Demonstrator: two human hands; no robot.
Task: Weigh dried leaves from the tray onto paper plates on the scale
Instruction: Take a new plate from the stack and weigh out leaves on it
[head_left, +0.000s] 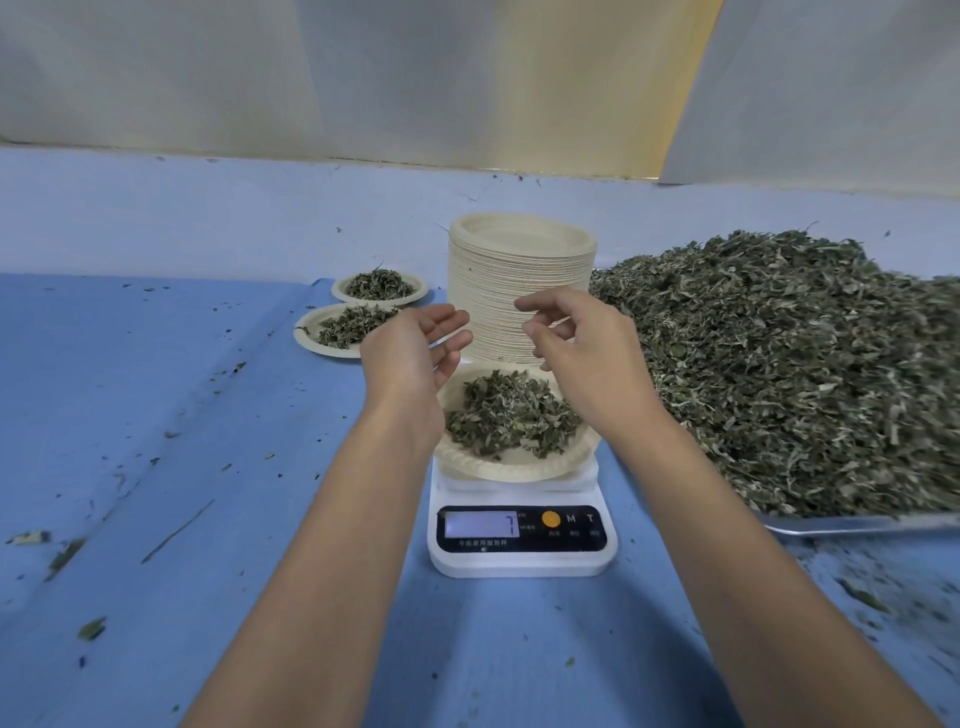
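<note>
Head view: left hand (415, 353) open and empty, right hand (576, 353) loosely curled, gripping nothing, both above the leaf-filled paper plate (498, 465) on the scale (519, 558); heaped tray (857, 522) to their right.

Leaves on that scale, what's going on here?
A person is portioning dried leaves from the heaped tray at the right. The left hand and right hand hover above a leaf-filled plate on the scale, holding nothing visible. Two filled plates sit left, and a stack of empty ones stands behind.
</note>
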